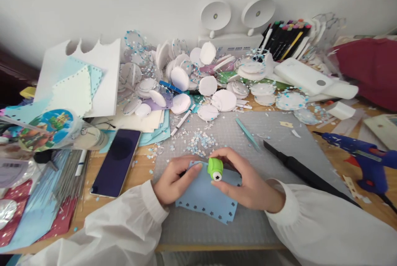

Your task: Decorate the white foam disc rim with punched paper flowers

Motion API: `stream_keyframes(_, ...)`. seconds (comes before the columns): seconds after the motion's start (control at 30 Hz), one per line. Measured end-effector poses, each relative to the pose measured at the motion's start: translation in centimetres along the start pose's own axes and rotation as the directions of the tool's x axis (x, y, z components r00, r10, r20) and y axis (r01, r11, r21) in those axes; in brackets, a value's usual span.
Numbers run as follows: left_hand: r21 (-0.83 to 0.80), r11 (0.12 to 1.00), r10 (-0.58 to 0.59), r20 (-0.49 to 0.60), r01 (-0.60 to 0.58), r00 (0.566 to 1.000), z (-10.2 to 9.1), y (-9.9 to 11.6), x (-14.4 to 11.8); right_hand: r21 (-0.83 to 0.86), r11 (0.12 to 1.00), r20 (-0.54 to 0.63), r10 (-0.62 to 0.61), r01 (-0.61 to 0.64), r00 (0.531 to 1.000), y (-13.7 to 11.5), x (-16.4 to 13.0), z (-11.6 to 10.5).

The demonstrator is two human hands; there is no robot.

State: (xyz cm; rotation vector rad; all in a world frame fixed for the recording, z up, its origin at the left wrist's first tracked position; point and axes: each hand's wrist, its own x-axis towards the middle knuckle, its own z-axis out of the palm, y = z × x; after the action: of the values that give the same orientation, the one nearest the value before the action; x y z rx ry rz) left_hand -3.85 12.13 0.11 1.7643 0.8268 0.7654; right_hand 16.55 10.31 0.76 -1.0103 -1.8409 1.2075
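Observation:
Between the thumb and fingers of my right hand [245, 181] is a small green craft punch [214, 166], its white end with a dark flower shape facing me. The punch sits at the upper edge of a blue paper sheet [206, 197]. Flower-shaped holes run along the sheet's lower and right edges. My left hand [178, 179] pinches the sheet's upper left corner, thumb on top. Just beyond the hands lies a pile of small white and pale blue paper flowers [200, 142]. All this is on a grey cutting mat [186, 233].
A phone [116, 162] and a lidded plastic cup [52, 129] stand left. Many white discs [180, 79] are heaped at the back. A black tool [297, 166] and a blue glue gun [362, 150] lie right. A teal strip [247, 133] rests on the mat.

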Motion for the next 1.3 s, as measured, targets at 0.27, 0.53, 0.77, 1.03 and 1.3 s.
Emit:
stream_keyframes(0.27,0.024,0.999,0.027,-0.002,-0.027,1.000,-0.04,0.17,0.11,0.043,0.999,0.058,0.026,-0.029,0.998,0.31,0.19,-0.24)
stream_keyframes(0.53,0.035,0.999,0.024,-0.063,-0.022,0.998,-0.02,0.05,-0.02,0.097,0.987,0.055,0.121,-0.126,0.991,0.62,0.42,-0.80)
stream_keyframes(0.77,0.088,0.996,0.041,-0.071,-0.034,0.997,0.11,0.17,0.15,0.123,0.979,0.096,0.154,-0.165,0.983,0.56,0.57,-0.91)
stream_keyframes(1.03,0.149,0.985,0.103,-0.063,-0.092,0.993,0.37,0.21,0.13,0.077,0.989,0.094,0.117,-0.124,0.989,0.83,0.48,-0.80)
stream_keyframes(1.3,0.142,0.981,0.146,-0.095,-0.132,0.985,0.49,0.00,0.11,0.040,0.991,0.086,0.123,-0.127,0.989,0.99,0.70,-0.82)
